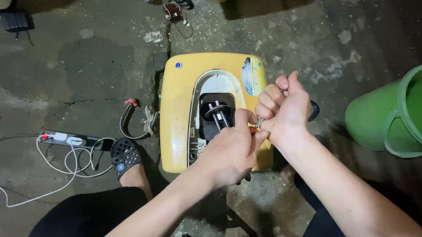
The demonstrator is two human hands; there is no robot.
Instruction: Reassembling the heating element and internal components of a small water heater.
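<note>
A yellow appliance casing (179, 105) lies on the concrete floor with an oval opening that shows a black cavity and a metal part with two rods (219, 114). My left hand (231, 148) is over the casing's lower right, fingers pinched on a small metal piece. My right hand (284, 108) is fisted next to it, gripping a dark-handled tool (313, 110) whose end shows behind the wrist. Both hands meet at the small piece (258, 123).
A green plastic bucket (400, 112) lies tipped at the right. A power strip with white cables (72, 141) lies at the left, beside my foot in a black perforated sandal (125, 158). A black curved cable (130, 119) and small parts (173, 11) lie near the casing.
</note>
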